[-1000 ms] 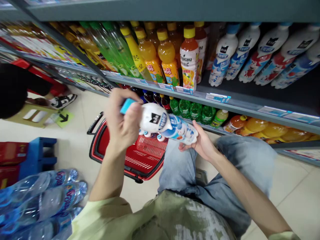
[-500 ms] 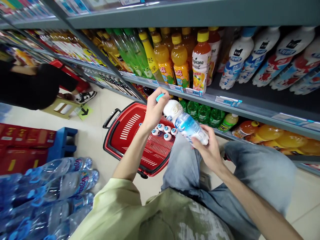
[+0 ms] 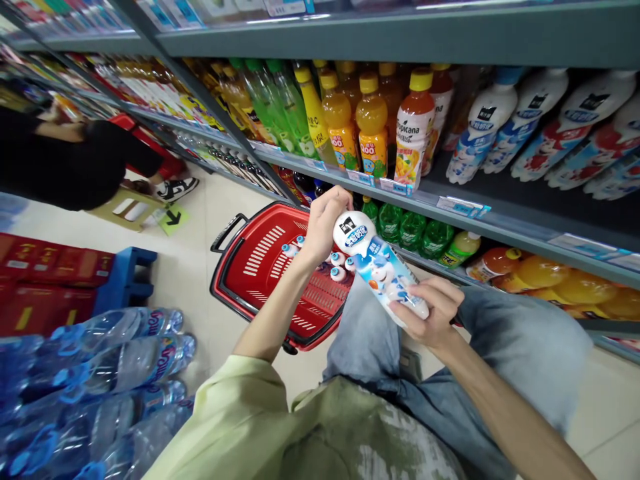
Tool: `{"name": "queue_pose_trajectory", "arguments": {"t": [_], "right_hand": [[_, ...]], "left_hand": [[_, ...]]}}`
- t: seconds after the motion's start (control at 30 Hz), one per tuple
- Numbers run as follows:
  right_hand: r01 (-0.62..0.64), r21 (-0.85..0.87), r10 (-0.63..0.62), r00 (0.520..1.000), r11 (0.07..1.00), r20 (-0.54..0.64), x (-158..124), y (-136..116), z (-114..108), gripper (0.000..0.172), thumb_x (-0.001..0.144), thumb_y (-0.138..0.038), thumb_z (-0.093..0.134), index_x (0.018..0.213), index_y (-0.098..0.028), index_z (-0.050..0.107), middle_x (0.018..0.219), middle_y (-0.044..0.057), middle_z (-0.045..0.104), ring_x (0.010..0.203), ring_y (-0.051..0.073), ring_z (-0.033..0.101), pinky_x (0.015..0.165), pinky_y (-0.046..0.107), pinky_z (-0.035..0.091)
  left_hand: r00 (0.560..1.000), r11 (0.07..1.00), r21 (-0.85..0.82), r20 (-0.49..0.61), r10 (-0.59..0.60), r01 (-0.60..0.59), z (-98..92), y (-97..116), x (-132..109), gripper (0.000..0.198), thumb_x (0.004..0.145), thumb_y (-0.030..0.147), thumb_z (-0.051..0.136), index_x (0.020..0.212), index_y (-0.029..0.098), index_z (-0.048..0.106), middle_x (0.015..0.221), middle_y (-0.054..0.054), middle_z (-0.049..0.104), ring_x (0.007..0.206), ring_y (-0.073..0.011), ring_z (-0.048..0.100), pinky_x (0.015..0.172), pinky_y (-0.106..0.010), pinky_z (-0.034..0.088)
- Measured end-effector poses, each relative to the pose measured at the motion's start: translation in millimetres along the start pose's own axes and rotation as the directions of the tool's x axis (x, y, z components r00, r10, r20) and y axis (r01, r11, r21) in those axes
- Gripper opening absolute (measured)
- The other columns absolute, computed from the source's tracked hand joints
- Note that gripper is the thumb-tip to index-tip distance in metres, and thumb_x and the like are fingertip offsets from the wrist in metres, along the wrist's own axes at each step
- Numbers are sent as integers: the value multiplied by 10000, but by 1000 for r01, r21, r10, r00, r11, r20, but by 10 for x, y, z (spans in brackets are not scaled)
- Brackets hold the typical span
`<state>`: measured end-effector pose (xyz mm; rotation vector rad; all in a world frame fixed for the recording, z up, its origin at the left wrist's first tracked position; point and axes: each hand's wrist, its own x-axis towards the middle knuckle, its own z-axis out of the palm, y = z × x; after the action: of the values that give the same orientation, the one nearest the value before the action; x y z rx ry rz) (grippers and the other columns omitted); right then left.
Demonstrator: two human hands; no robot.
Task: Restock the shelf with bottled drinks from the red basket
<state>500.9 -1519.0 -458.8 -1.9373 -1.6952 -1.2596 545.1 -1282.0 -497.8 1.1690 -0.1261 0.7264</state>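
Observation:
A white and blue drink bottle (image 3: 381,268) with a cartoon cow on its label lies tilted between my two hands, above my knee. My left hand (image 3: 325,223) is closed around its cap end, and the cap is hidden by the fingers. At the base, my right hand (image 3: 434,308) grips the bottle between thumb and fingers. Beneath my left forearm stands a red shopping basket (image 3: 265,248) on the floor, with several small white bottles (image 3: 339,273) with blue caps inside it.
Ahead, a shelf (image 3: 425,193) holds juice bottles (image 3: 370,120) and larger white milk-drink bottles (image 3: 480,130). Green bottles (image 3: 411,229) lie on the lower shelf. Packs of water bottles (image 3: 135,360) and red boxes (image 3: 50,280) stand at left. Another person (image 3: 65,160) sits on a stool further left.
The bottle has been turned about its length, so the cow picture and the black logo now face me. My right hand has shifted its grip at the base.

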Motion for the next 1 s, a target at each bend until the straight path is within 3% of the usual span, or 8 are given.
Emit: {"name": "queue_pose_trajectory", "arguments": {"t": [0.17,0.3,0.37,0.47,0.53,0.6,0.73,1.0], "right_hand": [[-144,91,148,988,985,-41,-63,-15,3,367,757,-107,800,1006,-308,622,1082,45,531,990,211,533,768,361,519],[-433,218,458,885,874,-78,-16,-35,24,558,648,-213,902,1076,-268,549,1091,51,539,980,226,589,830,413,528],[-612,330,652,758,719,-12,-6,-41,38,635,608,-298,939,1093,-245,534,1094,57,566,996,235,612,846,405,536],[-812,511,873,438,282,214,-46,-59,82,623,642,-409,923,1106,-247,540,978,13,624,812,184,644,686,314,553],[-807,590,904,224,-38,364,-87,-85,134,568,706,-492,863,1116,-253,550,873,-13,655,640,157,630,526,268,512],[-742,619,877,90,-258,472,-114,-112,195,511,762,-598,771,1067,-239,575,790,-9,683,532,158,619,422,253,462],[-676,582,823,-64,-452,565,-116,-113,291,537,816,-735,561,834,-200,594,610,24,660,407,179,584,320,259,379],[-631,602,863,-252,-489,437,-86,14,313,248,754,-468,468,783,-228,521,510,-25,596,354,171,548,316,231,326]], "left_hand": [[999,997,63,-2,45,-45,-30,62,-38,354,937,451,573,676,215,544,669,1,535,624,-143,470,603,-291,417],[989,985,88,-16,149,-147,6,189,-25,374,948,499,601,707,218,546,666,13,529,606,-134,475,591,-284,419],[983,977,118,-15,182,-179,48,260,0,397,942,559,605,735,224,549,684,14,535,622,-137,488,606,-286,431],[980,963,186,-2,201,-197,139,353,46,444,930,635,592,763,227,545,715,9,546,653,-140,497,621,-288,433],[981,954,232,31,190,-192,207,402,75,436,930,624,601,765,226,534,704,15,529,645,-135,477,602,-283,407],[984,942,288,77,160,-175,273,447,97,404,934,574,617,757,223,527,679,24,504,626,-128,449,580,-278,370],[980,897,409,165,107,-167,376,524,112,352,934,478,622,725,211,527,657,33,497,608,-116,427,579,-279,335],[988,909,402,147,56,-111,450,466,0,293,935,447,623,773,213,550,671,36,531,613,-114,439,585,-268,345]]}}
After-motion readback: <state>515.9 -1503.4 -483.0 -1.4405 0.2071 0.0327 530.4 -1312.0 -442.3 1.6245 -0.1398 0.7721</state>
